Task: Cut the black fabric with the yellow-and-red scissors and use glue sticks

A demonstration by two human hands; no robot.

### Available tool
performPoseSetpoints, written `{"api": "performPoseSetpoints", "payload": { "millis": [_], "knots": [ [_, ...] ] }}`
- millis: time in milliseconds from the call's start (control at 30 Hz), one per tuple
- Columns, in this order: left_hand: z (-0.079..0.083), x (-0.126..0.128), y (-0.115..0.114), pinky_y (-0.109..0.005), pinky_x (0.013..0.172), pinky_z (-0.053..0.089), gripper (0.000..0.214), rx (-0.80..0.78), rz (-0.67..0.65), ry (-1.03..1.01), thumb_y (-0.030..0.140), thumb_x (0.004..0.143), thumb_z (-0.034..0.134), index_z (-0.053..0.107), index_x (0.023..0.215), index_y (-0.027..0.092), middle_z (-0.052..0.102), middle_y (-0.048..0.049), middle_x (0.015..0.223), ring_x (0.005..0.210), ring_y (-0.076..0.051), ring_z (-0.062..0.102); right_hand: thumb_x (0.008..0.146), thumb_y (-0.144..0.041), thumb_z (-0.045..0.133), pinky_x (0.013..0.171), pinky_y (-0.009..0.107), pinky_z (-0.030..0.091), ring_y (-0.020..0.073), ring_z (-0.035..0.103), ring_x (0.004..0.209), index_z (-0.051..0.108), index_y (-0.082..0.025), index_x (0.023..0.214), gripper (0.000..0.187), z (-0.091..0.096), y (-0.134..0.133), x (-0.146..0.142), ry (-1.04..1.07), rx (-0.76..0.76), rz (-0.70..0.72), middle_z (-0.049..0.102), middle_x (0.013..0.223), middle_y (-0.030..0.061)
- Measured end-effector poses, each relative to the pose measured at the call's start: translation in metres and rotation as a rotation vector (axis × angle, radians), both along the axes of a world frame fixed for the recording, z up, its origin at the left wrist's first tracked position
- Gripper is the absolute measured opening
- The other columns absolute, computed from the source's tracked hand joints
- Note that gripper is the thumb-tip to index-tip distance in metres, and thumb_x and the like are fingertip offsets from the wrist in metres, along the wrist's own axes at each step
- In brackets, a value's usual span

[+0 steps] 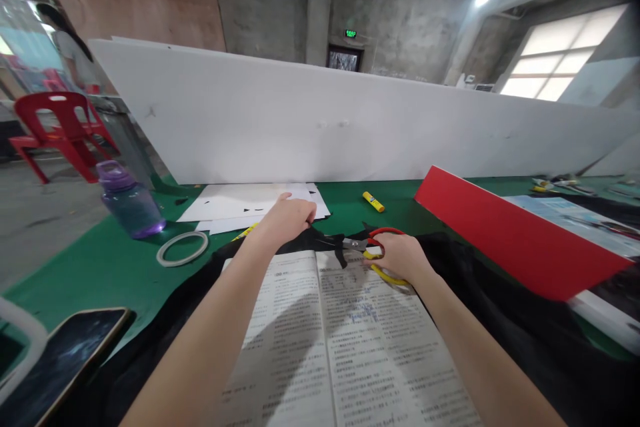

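In my right hand is a pair of scissors with red and yellow handles, its blades pointing left. The blades meet black fabric just above an open printed book. My left hand is closed on the fabric's edge, left of the blade tips. A narrow black strip hangs down over the top of the right page. More of the dark cloth spreads beneath the book and both forearms. Whether the blades are fully closed is hard to make out.
White paper sheets with small black scraps lie beyond my left hand. A yellow glue stick, a tape ring, a purple bottle and a phone rest around. A red panel stands at right; a white board runs behind.
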State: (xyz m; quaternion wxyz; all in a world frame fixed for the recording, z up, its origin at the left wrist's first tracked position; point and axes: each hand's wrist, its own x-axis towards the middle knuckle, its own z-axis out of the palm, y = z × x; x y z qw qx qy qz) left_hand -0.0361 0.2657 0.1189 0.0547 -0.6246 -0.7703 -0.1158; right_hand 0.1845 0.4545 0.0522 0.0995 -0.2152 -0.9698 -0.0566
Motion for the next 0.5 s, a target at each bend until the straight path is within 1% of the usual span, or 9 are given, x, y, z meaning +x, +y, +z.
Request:
{"api": "performPoseSetpoints", "payload": {
  "millis": [133,233,300,500],
  "knots": [
    [-0.0005,-0.0005,-0.0001,-0.045,0.107,0.022,0.014,0.006,0.002,0.008,0.007,0.073,0.050,0.053,0.074,0.020,0.063,0.0022,0.071,0.066,-0.012,0.053,0.071,-0.064,0.062,0.070,0.033,0.045,0.0262,0.063,0.089,0.064,-0.023,0.102,0.052,0.0012,0.0021,-0.0010,-0.002,-0.031,0.010,0.069,0.098,0.0061],
    [-0.0009,-0.0006,-0.0003,-0.045,0.106,0.022,0.014,-0.001,0.004,0.010,0.006,0.073,0.050,0.053,0.073,0.020,0.063,0.0022,0.071,0.065,-0.012,0.052,0.072,-0.050,0.068,0.073,0.030,0.045,0.0239,0.062,0.092,0.063,-0.023,0.106,0.043,0.0018,0.0033,-0.0006,0.017,-0.082,0.035,0.067,0.104,0.0046],
    [-0.0011,-0.0006,-0.0003,-0.045,0.106,0.022,0.014,-0.004,0.006,0.012,0.006,0.073,0.050,0.053,0.073,0.020,0.064,0.0019,0.071,0.065,-0.012,0.053,0.073,-0.042,0.068,0.073,0.029,0.045,0.0223,0.062,0.093,0.060,-0.023,0.109,0.041,0.0022,0.0034,0.0006,0.024,-0.120,0.054,0.066,0.106,0.0041],
    [-0.0014,-0.0008,0.0004,-0.045,0.106,0.022,0.015,-0.006,0.007,0.011,0.006,0.073,0.050,0.053,0.073,0.021,0.062,0.0025,0.068,0.065,-0.013,0.053,0.075,-0.042,0.063,0.066,0.028,0.045,0.0211,0.062,0.090,0.053,-0.021,0.114,0.044,0.0041,0.0002,0.0063,0.033,-0.178,0.111,0.064,0.107,0.0051]
  ]
}}
